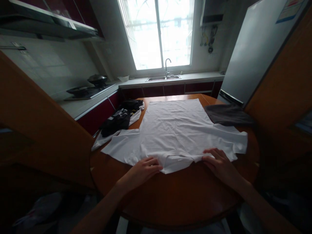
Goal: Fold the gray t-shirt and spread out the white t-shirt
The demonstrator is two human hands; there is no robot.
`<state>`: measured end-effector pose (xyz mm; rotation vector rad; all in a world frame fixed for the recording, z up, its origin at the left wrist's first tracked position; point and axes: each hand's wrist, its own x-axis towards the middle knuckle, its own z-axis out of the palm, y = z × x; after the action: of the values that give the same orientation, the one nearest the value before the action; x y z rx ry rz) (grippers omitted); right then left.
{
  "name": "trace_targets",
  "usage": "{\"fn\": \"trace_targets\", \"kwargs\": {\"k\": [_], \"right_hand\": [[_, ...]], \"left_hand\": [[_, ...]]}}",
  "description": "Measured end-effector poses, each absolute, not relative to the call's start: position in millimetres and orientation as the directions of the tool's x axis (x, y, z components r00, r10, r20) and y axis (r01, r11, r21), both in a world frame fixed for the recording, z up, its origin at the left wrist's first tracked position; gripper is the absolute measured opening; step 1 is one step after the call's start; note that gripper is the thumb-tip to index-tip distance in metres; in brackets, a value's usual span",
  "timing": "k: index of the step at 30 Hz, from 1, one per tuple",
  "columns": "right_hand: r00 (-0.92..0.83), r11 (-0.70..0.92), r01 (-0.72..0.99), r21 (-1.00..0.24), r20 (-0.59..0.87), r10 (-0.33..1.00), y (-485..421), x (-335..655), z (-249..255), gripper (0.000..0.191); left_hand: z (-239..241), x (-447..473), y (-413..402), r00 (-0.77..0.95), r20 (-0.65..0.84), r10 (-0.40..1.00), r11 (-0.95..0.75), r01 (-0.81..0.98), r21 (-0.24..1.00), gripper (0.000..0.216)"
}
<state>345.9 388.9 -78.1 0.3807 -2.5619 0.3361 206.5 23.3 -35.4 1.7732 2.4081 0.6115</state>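
A white T-shirt [175,126] lies spread on a round wooden table, its neck opening towards me and its hem at the far side. Its sleeves reach out left and right, and the right one is rumpled. My left hand [147,167] is closed on the shoulder edge just left of the collar, thumb and fingers together. To the right of the collar, my right hand [218,162] pinches the other shoulder edge between thumb and fingers. The cloth inside both grips is partly hidden by the fingers.
Dark and white clothes [119,118] are heaped at the table's left edge. A folded dark grey cloth [226,114] lies at the back right. Beyond the wooden table [180,198] are a sink [163,78], a stove with pans [97,79] and a fridge [258,48].
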Motion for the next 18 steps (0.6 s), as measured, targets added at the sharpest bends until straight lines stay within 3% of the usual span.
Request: {"fn": "trace_targets", "kwargs": {"k": [8,11,18], "right_hand": [[-0.801,0.940,-0.312,-0.136,0.569,-0.184,399.2,348.7,-84.0,0.012],[-0.798,0.917,-0.366,-0.158,0.561,-0.221,402.5,351.4,-82.7,0.007],[-0.844,0.881,-0.411,-0.234,0.462,-0.271,403.1,357.4,-71.1,0.018]], "left_hand": [[-34.1,195.6,11.6,-0.497,0.120,0.859,0.302,0.682,0.666,0.028],[-35.9,194.1,10.6,-0.499,0.073,0.864,0.311,0.642,0.701,0.029],[-29.9,196.0,13.5,-0.405,0.006,0.914,0.290,0.665,0.688,0.031]]}}
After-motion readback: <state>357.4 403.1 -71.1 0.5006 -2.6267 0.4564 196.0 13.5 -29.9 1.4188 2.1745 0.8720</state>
